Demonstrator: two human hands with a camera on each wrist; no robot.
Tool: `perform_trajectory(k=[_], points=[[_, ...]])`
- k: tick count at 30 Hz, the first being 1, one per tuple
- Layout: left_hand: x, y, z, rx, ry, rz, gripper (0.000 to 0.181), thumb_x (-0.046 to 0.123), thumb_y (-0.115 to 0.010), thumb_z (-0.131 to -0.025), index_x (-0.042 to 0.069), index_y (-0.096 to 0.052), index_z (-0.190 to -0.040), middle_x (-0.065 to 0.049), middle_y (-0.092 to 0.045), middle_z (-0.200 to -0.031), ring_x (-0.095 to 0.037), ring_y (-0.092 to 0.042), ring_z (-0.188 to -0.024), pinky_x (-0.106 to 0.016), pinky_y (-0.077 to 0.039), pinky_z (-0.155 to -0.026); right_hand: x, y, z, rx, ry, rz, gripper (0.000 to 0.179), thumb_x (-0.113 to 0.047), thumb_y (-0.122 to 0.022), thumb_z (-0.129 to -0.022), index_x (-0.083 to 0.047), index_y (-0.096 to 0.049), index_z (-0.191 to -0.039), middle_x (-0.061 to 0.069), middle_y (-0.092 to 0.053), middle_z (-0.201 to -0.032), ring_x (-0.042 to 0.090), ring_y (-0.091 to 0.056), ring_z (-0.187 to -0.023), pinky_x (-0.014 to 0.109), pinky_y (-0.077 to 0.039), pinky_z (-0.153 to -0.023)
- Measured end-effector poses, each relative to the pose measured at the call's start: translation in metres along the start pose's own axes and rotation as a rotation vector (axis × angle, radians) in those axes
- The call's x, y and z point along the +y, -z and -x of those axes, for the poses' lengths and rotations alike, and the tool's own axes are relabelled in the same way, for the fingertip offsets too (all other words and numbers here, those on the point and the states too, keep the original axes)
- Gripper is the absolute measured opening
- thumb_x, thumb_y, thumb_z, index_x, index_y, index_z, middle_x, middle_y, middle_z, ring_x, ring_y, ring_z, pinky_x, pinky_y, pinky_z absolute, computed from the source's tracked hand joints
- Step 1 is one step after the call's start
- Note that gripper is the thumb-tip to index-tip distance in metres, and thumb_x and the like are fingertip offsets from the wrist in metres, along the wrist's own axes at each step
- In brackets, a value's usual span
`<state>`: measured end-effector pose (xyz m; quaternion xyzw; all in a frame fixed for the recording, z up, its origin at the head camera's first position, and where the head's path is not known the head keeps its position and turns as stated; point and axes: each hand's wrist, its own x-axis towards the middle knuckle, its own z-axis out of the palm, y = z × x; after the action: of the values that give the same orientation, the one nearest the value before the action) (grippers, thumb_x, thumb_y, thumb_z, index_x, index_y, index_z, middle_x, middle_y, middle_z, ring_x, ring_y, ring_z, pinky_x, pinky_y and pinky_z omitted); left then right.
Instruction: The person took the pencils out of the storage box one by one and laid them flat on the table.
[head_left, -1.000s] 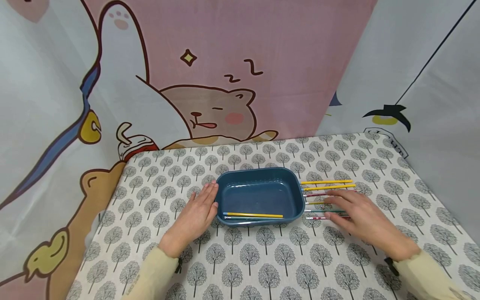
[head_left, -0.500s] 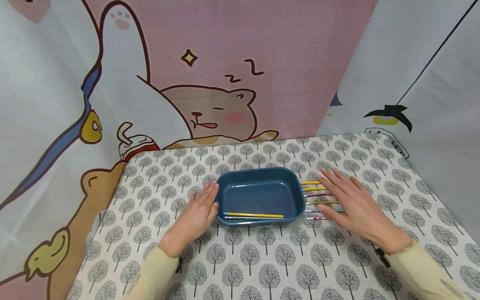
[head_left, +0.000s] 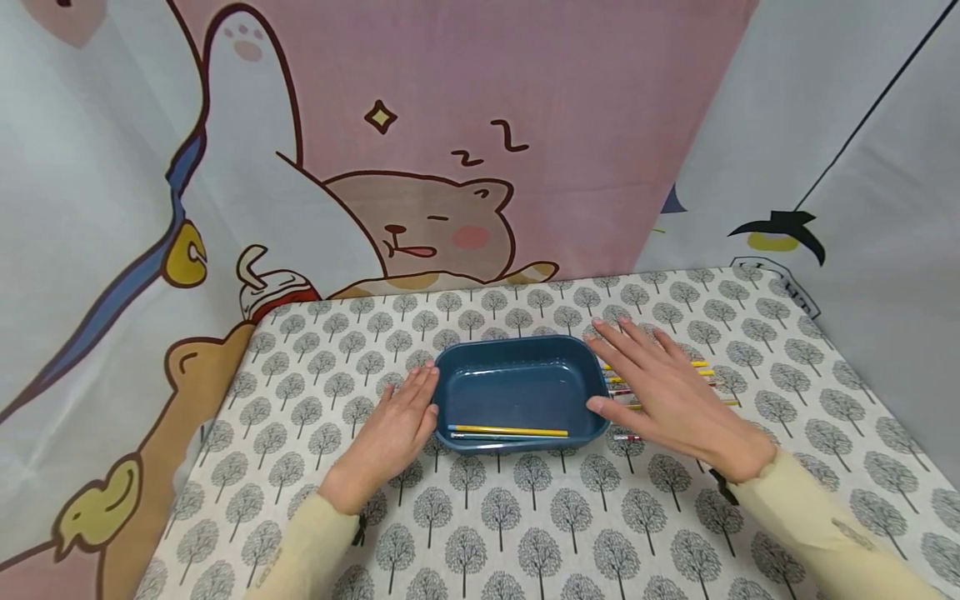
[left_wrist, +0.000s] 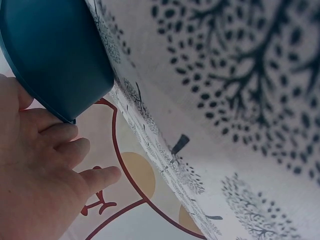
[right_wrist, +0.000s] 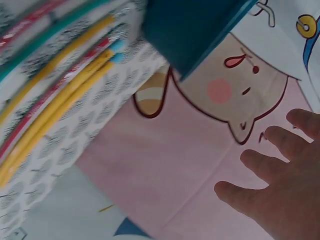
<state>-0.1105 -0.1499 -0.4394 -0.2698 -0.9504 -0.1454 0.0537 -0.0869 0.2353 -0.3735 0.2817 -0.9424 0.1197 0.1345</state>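
A dark blue rectangular tray (head_left: 517, 392) lies on the table, a yellow pencil (head_left: 525, 431) and a thinner-looking pencil along its near wall. My left hand (head_left: 393, 433) rests at the tray's left end; in the left wrist view its fingertips (left_wrist: 65, 131) touch the rim. My right hand (head_left: 671, 408), holding nothing, has its fingers straight and spread above the tray's right end. Beneath it, several pencils lie side by side, partly hidden by the hand. In the right wrist view they show as yellow pencils (right_wrist: 60, 102), red pencils (right_wrist: 30, 22) and a teal pencil (right_wrist: 52, 36).
A white cloth with printed grey trees (head_left: 465, 525) covers the table. Behind it hangs a pink curtain (head_left: 600, 108) with a sleeping cartoon animal, and pale curtains (head_left: 885, 250) stand at both sides.
My right hand has moved left from over the loose pencils to the tray's right end, its fingers straightening and spreading. The left hand and the tray have stayed put.
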Motion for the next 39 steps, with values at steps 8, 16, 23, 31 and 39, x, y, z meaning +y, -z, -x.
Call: perform_trajectory(k=[8, 16, 23, 31, 39], points=[[0.0, -0.001, -0.001, -0.004, -0.001, 0.003, 0.054, 0.028, -0.04, -0.104, 0.005, -0.03, -0.152, -0.005, -0.02, -0.158, -0.026, -0.023, -0.143, -0.059, -0.025, -0.11, -0.025, 0.002, -0.031, -0.041, 0.094, 0.018, 0.079, -0.065, -0.047, -0.092, -0.028, -0.019, -0.156, -0.008, -0.013, -0.161, 0.022, -0.008, -0.147, 0.056, -0.011, -0.115], [0.001, -0.001, -0.001, 0.012, 0.002, 0.007, 0.053, 0.027, -0.041, -0.104, 0.006, -0.032, -0.151, -0.006, -0.022, -0.158, -0.028, -0.027, -0.142, -0.06, -0.027, -0.108, -0.053, 0.0, -0.058, -0.086, 0.204, 0.029, 0.077, -0.069, -0.037, -0.093, -0.026, -0.022, -0.156, -0.005, -0.017, -0.161, 0.024, -0.011, -0.147, 0.059, -0.017, -0.112], [0.001, -0.002, -0.002, 0.014, 0.008, 0.016, 0.053, 0.025, -0.043, -0.103, 0.006, -0.033, -0.151, -0.006, -0.024, -0.157, -0.03, -0.029, -0.141, -0.061, -0.029, -0.107, -0.071, -0.008, -0.078, -0.125, 0.281, -0.011, 0.075, -0.068, -0.035, -0.094, -0.027, -0.023, -0.155, -0.006, -0.017, -0.16, 0.023, -0.011, -0.147, 0.059, -0.021, -0.111], [0.0, -0.002, -0.003, 0.008, 0.004, 0.015, 0.052, 0.024, -0.042, -0.103, 0.005, -0.032, -0.151, -0.007, -0.024, -0.157, -0.03, -0.03, -0.141, -0.061, -0.03, -0.107, -0.076, -0.027, -0.098, -0.235, 0.276, -0.049, 0.075, -0.07, -0.032, -0.094, -0.027, -0.026, -0.155, -0.003, -0.027, -0.158, 0.023, -0.018, -0.145, 0.054, -0.024, -0.112], [-0.001, -0.002, -0.003, 0.004, -0.001, 0.009, 0.053, 0.024, -0.042, -0.103, 0.004, -0.031, -0.151, -0.009, -0.025, -0.157, -0.031, -0.03, -0.141, -0.061, -0.03, -0.107, -0.075, -0.044, -0.114, -0.368, 0.272, -0.105, 0.076, -0.071, -0.033, -0.092, -0.027, -0.028, -0.154, -0.004, -0.03, -0.156, 0.023, -0.025, -0.143, 0.049, -0.028, -0.112]])
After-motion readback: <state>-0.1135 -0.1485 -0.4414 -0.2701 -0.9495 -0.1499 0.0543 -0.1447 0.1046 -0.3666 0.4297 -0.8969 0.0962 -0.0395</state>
